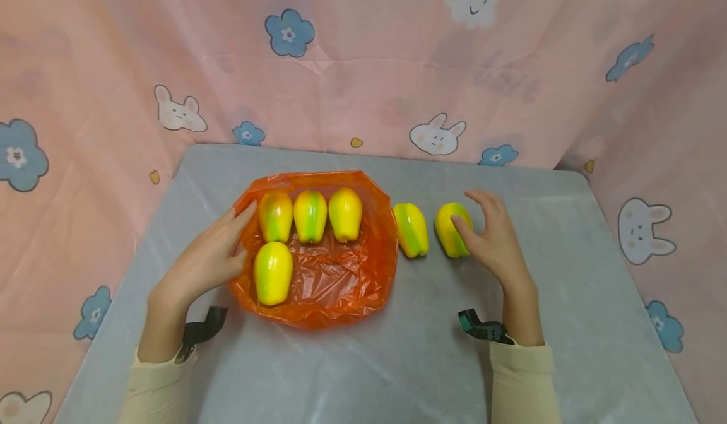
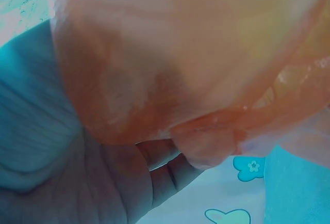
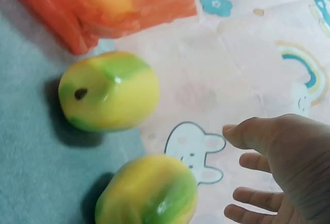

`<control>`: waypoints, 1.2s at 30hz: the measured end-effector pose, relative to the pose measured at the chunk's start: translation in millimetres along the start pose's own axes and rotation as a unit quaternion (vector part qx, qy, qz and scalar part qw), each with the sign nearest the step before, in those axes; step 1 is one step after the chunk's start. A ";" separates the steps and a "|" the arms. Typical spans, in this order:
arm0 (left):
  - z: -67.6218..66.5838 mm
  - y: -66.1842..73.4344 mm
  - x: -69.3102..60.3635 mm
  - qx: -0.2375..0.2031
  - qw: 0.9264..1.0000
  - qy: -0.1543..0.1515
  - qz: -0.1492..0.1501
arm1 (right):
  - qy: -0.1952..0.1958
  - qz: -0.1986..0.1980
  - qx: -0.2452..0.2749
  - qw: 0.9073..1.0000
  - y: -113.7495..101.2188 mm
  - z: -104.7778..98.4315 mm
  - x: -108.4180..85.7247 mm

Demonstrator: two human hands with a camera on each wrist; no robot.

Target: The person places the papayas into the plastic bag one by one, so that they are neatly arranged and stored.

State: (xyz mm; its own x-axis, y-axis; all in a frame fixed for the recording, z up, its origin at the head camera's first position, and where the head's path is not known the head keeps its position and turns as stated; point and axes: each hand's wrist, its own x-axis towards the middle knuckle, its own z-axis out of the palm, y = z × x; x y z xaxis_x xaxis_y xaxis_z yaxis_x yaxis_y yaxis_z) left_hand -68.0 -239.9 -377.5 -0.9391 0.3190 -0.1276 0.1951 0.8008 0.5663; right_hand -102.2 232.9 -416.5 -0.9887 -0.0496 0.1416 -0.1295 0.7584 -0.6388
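Note:
My left hand (image 1: 212,257) rests against the left rim of an orange plastic bag (image 1: 335,313), thumb and forefinger apart. In the left wrist view the film (image 2: 170,79) fills the space beside the palm and covers some fingertips. Inside the bag lie several glossy yellow-green fruits (image 1: 345,214), shaped like papayas or mangoes. Right of the bag lie two more: a nearer fruit (image 1: 411,229) beside its edge and a farther fruit (image 1: 450,227). My right hand (image 1: 494,238) hovers spread at that farther fruit; the right wrist view shows it apart from the fruit (image 3: 154,193).
A grey tabletop (image 1: 341,373) lies beneath everything. Pink cloth (image 1: 363,83) with cartoon prints hangs behind the table and along both sides. Each wrist wears a black camera mount (image 1: 483,328).

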 end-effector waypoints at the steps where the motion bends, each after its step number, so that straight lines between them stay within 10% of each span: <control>1: 0.1 -0.2 0.0 0.000 1.000 0.000 0.000 | -0.005 0.006 -0.006 1.000 3.6 0.7 0.3; 36: 4.1 0.2 3.7 -0.004 1.000 -0.004 0.006 | -0.139 0.074 -0.034 0.987 26.4 6.7 5.5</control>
State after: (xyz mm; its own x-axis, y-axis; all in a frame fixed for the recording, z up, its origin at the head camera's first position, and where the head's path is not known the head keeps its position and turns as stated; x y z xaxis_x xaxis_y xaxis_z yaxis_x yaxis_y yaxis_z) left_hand -70.3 -236.5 -381.2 -0.9347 0.3318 -0.1276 0.2032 0.7932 0.5741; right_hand -111.6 248.4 -437.7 -0.9801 -0.1052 -0.1684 0.0130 0.8124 -0.5830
